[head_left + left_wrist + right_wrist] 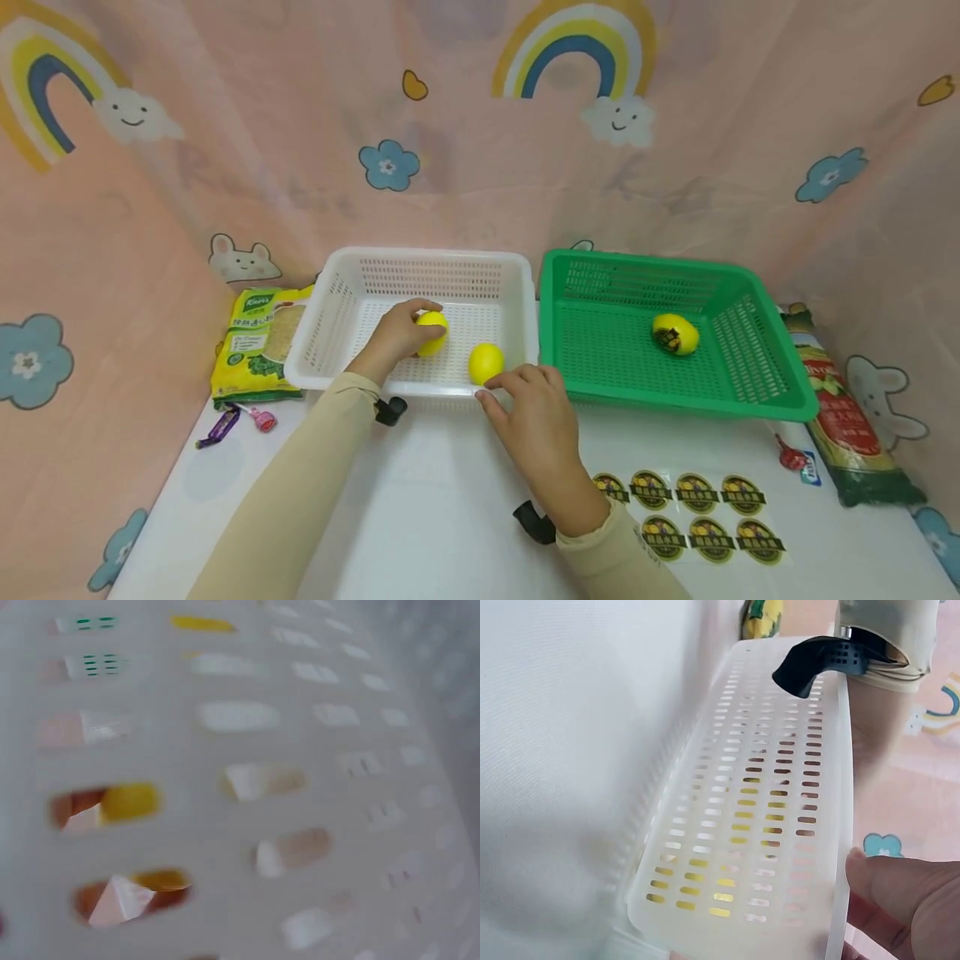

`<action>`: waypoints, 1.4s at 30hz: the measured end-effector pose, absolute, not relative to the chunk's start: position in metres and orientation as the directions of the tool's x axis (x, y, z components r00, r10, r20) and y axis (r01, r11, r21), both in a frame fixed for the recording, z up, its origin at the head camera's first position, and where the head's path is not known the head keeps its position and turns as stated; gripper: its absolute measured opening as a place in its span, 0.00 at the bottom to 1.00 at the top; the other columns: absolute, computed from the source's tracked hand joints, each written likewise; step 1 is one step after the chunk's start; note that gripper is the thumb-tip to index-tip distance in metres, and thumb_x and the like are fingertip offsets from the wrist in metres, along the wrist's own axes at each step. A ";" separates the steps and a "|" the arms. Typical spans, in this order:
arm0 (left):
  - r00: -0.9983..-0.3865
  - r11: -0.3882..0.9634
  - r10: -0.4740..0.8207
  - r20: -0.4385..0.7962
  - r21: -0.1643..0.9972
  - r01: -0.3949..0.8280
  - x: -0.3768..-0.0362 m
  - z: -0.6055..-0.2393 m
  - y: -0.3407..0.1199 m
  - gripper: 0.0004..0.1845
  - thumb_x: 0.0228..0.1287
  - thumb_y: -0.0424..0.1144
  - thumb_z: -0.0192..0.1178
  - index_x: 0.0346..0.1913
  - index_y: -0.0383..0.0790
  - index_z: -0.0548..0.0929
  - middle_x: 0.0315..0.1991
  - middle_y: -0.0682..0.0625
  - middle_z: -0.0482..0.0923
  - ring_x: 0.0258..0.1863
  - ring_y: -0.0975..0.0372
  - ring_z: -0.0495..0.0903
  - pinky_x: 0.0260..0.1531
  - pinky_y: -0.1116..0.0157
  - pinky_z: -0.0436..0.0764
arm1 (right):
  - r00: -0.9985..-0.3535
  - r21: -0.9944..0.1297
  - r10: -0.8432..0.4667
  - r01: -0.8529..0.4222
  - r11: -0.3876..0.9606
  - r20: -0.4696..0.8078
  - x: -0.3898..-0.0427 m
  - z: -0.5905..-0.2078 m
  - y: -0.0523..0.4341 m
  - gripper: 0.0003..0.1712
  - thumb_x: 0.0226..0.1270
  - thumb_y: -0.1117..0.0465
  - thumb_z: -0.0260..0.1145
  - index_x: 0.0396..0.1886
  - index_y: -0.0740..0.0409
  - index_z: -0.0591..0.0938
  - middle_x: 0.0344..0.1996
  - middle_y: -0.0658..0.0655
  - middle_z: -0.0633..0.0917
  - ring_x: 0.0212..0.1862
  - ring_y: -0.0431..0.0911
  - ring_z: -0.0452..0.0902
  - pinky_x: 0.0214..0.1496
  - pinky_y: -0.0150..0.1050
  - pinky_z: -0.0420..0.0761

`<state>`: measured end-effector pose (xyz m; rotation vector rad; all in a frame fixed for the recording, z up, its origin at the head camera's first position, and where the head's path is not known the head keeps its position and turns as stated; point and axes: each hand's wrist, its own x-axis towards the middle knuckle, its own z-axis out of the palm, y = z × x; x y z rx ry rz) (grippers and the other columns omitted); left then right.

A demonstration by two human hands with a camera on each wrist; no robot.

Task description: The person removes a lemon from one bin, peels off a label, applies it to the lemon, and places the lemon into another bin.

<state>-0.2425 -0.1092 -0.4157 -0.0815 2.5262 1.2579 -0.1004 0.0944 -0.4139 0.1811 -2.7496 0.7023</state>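
In the head view, my left hand [397, 335] reaches into the white basket [412, 388] and grips a lemon [431, 335] between thumb and fingers. A second lemon [486, 363] lies by the basket's front right corner. At that corner my right hand [542, 425] holds the front rim, thumb at the outer edge and fingers over it, close beside this lemon. In the right wrist view, the thumb [885, 889] meets the rim and yellow shows through the slots. The left wrist view shows only the slotted basket wall [172, 750], with bits of yellow behind it.
A green basket [675, 407] stands to the right, with a lemon [676, 334] bearing a dark label inside. In front lies a sheet of round stickers [696, 493]. Snack bags, a yellow one [258, 342] and a red-green one [847, 417], flank the baskets, with small candies [262, 418] nearby.
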 end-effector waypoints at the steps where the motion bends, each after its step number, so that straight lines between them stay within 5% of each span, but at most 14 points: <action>1: -0.957 0.575 0.083 -0.278 0.798 -0.181 -0.241 -0.413 -0.110 0.27 0.72 0.43 0.70 0.71 0.49 0.80 0.71 0.37 0.72 0.55 0.47 0.79 0.44 0.58 0.88 | -0.947 -0.452 -0.047 -0.195 0.871 0.317 -0.101 -0.414 0.094 0.12 0.63 0.49 0.82 0.40 0.50 0.93 0.40 0.52 0.87 0.54 0.55 0.77 0.51 0.50 0.86; 13: -0.997 0.308 0.069 0.044 0.949 0.063 -0.164 -0.361 -0.109 0.24 0.70 0.40 0.72 0.67 0.50 0.84 0.62 0.45 0.78 0.47 0.50 0.80 0.40 0.59 0.86 | -0.947 -0.463 -0.052 -0.202 0.863 0.316 -0.103 -0.416 0.098 0.12 0.63 0.49 0.82 0.41 0.51 0.94 0.40 0.52 0.87 0.53 0.56 0.77 0.52 0.50 0.85; 20: -0.999 0.194 -0.015 0.029 0.981 0.026 -0.098 -0.385 -0.094 0.22 0.67 0.36 0.73 0.63 0.49 0.86 0.60 0.48 0.80 0.49 0.49 0.79 0.39 0.60 0.85 | -0.941 -0.463 -0.047 -0.209 0.862 0.336 -0.105 -0.417 0.101 0.13 0.62 0.49 0.82 0.41 0.51 0.94 0.39 0.53 0.88 0.54 0.57 0.77 0.52 0.52 0.85; 29: -0.996 0.349 0.010 -0.084 0.934 -0.075 -0.048 -0.441 -0.072 0.22 0.66 0.42 0.75 0.62 0.48 0.86 0.56 0.47 0.84 0.43 0.56 0.82 0.39 0.59 0.86 | -0.949 -0.474 -0.039 -0.192 0.860 0.314 -0.103 -0.419 0.098 0.14 0.63 0.48 0.82 0.42 0.51 0.94 0.40 0.53 0.88 0.55 0.57 0.78 0.51 0.53 0.86; 34: -0.991 0.413 0.073 -0.115 0.908 -0.075 -0.040 -0.460 -0.067 0.23 0.64 0.42 0.76 0.62 0.46 0.87 0.47 0.48 0.86 0.36 0.60 0.82 0.35 0.64 0.83 | -0.952 -0.479 -0.034 -0.184 0.858 0.305 -0.103 -0.419 0.097 0.15 0.63 0.47 0.81 0.42 0.51 0.94 0.40 0.53 0.88 0.55 0.56 0.77 0.52 0.53 0.85; 42: -0.992 0.505 0.092 -0.090 0.863 -0.031 -0.041 -0.470 -0.067 0.23 0.66 0.43 0.75 0.62 0.43 0.87 0.43 0.51 0.86 0.37 0.61 0.78 0.39 0.63 0.79 | -0.944 -0.479 -0.029 -0.194 0.856 0.329 -0.103 -0.421 0.098 0.14 0.63 0.47 0.82 0.42 0.50 0.95 0.40 0.52 0.87 0.55 0.56 0.77 0.51 0.52 0.86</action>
